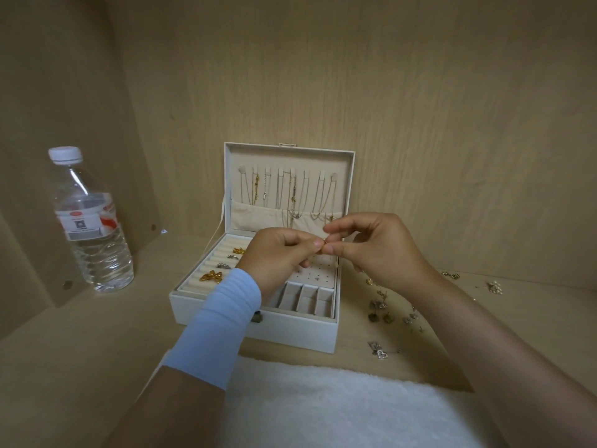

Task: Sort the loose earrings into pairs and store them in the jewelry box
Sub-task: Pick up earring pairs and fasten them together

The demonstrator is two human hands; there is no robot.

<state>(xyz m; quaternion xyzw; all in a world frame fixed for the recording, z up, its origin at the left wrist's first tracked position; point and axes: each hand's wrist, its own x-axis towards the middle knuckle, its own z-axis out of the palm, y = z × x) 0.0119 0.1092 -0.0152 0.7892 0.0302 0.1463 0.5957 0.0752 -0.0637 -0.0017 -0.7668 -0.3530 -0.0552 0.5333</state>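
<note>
An open white jewelry box stands in the middle of the wooden shelf, its lid upright with necklaces hanging inside. Above the box's perforated earring panel, my left hand and my right hand meet fingertip to fingertip. Both pinch one small gold earring between thumb and fingers; most of it is hidden. Loose earrings lie scattered on the shelf to the right of the box. A heart-shaped earring lies nearer to me.
A plastic water bottle stands at the left. Ring rolls in the box's left side hold a gold bow piece and several rings. A white fluffy cloth lies in front. Wooden walls close in behind and at the left.
</note>
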